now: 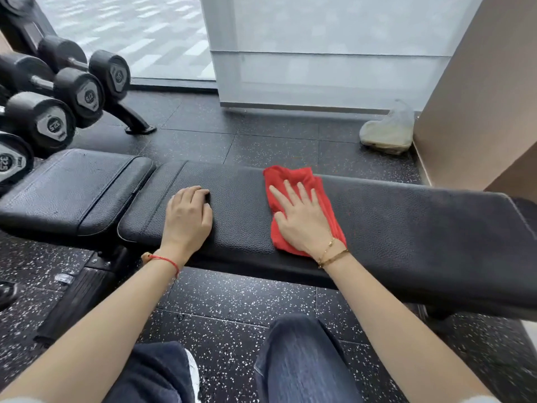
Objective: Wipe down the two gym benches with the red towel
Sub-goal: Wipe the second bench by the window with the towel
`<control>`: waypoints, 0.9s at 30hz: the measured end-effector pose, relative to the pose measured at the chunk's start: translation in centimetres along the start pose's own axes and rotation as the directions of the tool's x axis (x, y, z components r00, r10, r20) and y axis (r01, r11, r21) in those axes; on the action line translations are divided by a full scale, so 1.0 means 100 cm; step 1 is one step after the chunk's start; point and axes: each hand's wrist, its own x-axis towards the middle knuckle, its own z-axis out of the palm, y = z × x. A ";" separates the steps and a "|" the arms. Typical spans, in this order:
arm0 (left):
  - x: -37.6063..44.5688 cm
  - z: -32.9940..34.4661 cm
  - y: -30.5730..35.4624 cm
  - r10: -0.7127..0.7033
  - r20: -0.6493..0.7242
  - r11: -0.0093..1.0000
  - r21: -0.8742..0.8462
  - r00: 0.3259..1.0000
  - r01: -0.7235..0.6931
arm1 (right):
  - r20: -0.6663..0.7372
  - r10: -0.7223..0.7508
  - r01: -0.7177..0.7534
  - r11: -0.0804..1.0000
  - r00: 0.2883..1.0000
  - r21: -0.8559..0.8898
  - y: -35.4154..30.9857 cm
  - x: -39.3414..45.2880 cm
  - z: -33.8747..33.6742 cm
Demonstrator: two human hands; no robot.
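Note:
A black padded gym bench (406, 228) runs across the view, its long back pad to the right and a shorter seat pad (72, 187) to the left. The red towel (293, 177) lies crumpled on the long pad, a little right of centre. My right hand (302, 219) presses flat on the towel with fingers spread. My left hand (189, 216) rests on the bare pad to the left of the towel, fingers curled under, with nothing in it. Only this one bench is in view.
A rack of black dumbbells (58, 91) stands at the left, close to the seat pad. A plastic bag (389, 129) sits on the speckled rubber floor by the beige wall at right. A glass wall is behind the bench. My knees are below it.

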 end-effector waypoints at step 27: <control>-0.048 0.055 0.175 0.230 0.136 0.972 0.012 0.964 -0.234 | -0.032 0.400 -0.399 0.917 0.916 0.026 0.164 -0.069 -0.039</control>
